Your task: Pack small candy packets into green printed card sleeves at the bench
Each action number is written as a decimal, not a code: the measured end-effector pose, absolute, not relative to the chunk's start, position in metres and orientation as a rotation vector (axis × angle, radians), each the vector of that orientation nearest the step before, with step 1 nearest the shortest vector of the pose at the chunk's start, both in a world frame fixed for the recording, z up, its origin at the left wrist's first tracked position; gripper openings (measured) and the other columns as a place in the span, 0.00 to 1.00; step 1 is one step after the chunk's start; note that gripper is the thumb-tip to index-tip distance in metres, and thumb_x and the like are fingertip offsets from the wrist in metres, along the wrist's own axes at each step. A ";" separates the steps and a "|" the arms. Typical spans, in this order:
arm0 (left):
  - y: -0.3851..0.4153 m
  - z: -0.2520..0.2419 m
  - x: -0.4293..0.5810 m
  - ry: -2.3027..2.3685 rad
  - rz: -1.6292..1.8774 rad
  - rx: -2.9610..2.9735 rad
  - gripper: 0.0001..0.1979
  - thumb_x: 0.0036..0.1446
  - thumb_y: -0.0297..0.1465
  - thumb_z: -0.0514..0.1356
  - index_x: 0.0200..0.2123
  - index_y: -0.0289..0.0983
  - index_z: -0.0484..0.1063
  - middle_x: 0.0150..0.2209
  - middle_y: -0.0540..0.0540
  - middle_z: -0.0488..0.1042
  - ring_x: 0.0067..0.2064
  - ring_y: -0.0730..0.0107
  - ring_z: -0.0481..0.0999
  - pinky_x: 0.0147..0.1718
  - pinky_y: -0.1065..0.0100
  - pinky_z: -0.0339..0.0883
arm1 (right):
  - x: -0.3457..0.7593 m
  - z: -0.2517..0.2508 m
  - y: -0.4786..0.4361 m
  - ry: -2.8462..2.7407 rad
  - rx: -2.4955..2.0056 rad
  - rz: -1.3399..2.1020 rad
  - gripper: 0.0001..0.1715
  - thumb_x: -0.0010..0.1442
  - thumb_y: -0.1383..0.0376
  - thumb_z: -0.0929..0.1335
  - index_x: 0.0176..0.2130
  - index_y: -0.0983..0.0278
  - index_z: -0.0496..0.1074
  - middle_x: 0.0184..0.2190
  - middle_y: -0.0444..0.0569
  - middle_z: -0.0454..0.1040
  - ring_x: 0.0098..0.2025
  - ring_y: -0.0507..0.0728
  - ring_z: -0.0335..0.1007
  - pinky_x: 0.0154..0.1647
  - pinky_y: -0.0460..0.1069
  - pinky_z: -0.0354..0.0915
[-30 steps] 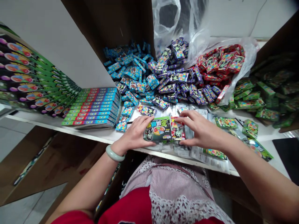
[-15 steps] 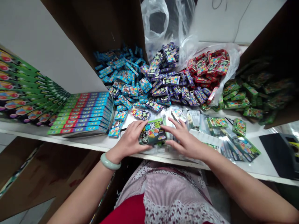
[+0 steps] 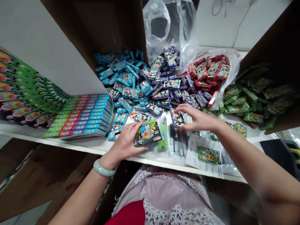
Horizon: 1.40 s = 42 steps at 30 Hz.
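The green-and-black packet lies flat on the white shelf, a little left of center, held at its left end by the left hand: the thumb runs along its upper edge and the slightly spread fingers curl under its lower edge, pinching it lightly. The right hand is apart from it, up and to the right, with its fingers close together and gently curved over a small purple box; whether they touch that box, I cannot tell. Between the hands stand transparent sleeves and a thin green packet, and a printed sheet lies lower right with a green box on it. A narrow strip of shelf remains between the packet and the front edge, so there is little room toward the body, where a jade bangle circles the left wrist. Loose blue, purple, red and green boxes crowd the back, and a flat stack sits at left. Half a second ago both hands were on the packet; now the right hand has lifted away and the sleeves show between them.
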<state>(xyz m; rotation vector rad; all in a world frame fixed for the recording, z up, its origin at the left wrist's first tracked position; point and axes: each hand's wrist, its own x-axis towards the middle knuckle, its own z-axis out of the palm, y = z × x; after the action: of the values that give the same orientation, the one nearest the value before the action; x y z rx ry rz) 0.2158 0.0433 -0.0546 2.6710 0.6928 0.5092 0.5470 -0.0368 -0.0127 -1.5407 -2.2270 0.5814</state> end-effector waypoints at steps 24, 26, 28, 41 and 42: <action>0.033 -0.048 0.219 0.551 0.429 2.616 0.49 0.46 0.47 0.69 0.65 0.37 0.50 0.57 0.34 0.61 0.59 0.47 0.62 0.58 0.48 0.59 | 0.500 0.024 -0.061 -2.529 -1.480 0.398 0.33 0.52 0.61 0.73 0.57 0.60 0.68 0.57 0.57 0.65 0.56 0.66 0.63 0.55 0.62 0.63; 0.033 -0.048 0.220 0.542 0.410 2.603 0.49 0.46 0.47 0.69 0.65 0.37 0.51 0.58 0.34 0.61 0.59 0.48 0.62 0.59 0.48 0.59 | 0.500 0.024 -0.060 -2.516 -1.482 0.434 0.33 0.51 0.62 0.73 0.57 0.60 0.69 0.55 0.56 0.66 0.55 0.66 0.63 0.55 0.62 0.64; 0.034 -0.049 0.220 0.537 0.406 2.601 0.49 0.45 0.48 0.69 0.65 0.36 0.51 0.58 0.34 0.61 0.59 0.47 0.62 0.59 0.48 0.59 | 0.502 0.024 -0.058 -2.520 -1.482 0.464 0.32 0.51 0.62 0.73 0.56 0.59 0.69 0.54 0.56 0.67 0.54 0.66 0.64 0.54 0.62 0.64; 0.033 -0.051 0.218 0.584 0.445 2.604 0.50 0.44 0.48 0.69 0.65 0.36 0.52 0.58 0.34 0.62 0.59 0.47 0.62 0.58 0.48 0.59 | 0.492 0.021 -0.072 -2.489 -1.547 0.259 0.32 0.54 0.58 0.72 0.55 0.66 0.66 0.55 0.62 0.62 0.56 0.68 0.59 0.56 0.63 0.62; 0.032 -0.051 0.219 0.580 0.450 2.612 0.50 0.44 0.48 0.69 0.65 0.35 0.52 0.58 0.34 0.62 0.59 0.47 0.62 0.58 0.48 0.59 | 0.491 0.020 -0.073 -2.505 -1.541 0.289 0.32 0.54 0.58 0.72 0.55 0.66 0.66 0.54 0.61 0.63 0.55 0.68 0.60 0.55 0.62 0.62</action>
<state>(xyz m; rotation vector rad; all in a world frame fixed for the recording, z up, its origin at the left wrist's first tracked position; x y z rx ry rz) 0.2193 0.0320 -0.0509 2.6121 0.5800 0.4503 0.4910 -0.0727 0.0199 -1.5410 -2.5049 0.2887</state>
